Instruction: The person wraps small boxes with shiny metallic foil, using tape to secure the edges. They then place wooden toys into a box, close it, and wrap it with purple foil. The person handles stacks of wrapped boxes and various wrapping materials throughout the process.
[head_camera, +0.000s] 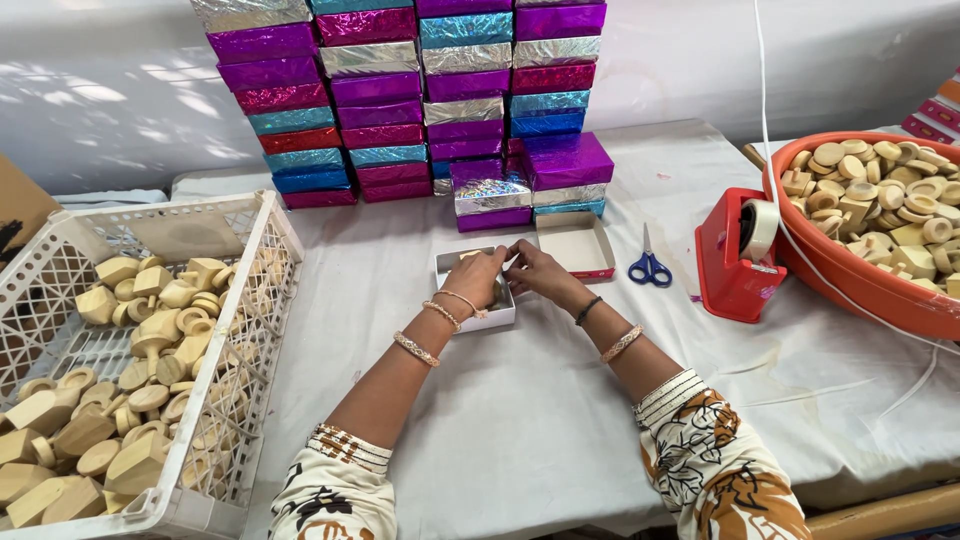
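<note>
- Nearest, at the left, a white lattice crate (262, 300) holds pale wooden pieces (120, 380).
- Both forearms reach forward over the white-covered table (520, 420).
- The left hand (476, 280) lies over the small open white box (492, 316), fingers curled down into it; the box shows under and around the palm.
- The right hand (535, 272) meets the left at the box's far right edge, fingertips pinched together there; what they pinch is too small to tell.
- Just beyond, a box lid (578, 246) lies open side up, with blue scissors (650, 268) to its right.
- Farther right stand a red tape dispenser (735, 255) and an orange tub (850, 285) of wooden discs.
- Farthest, stacked foil-wrapped boxes (420, 90) in purple, blue, silver and red.
</note>
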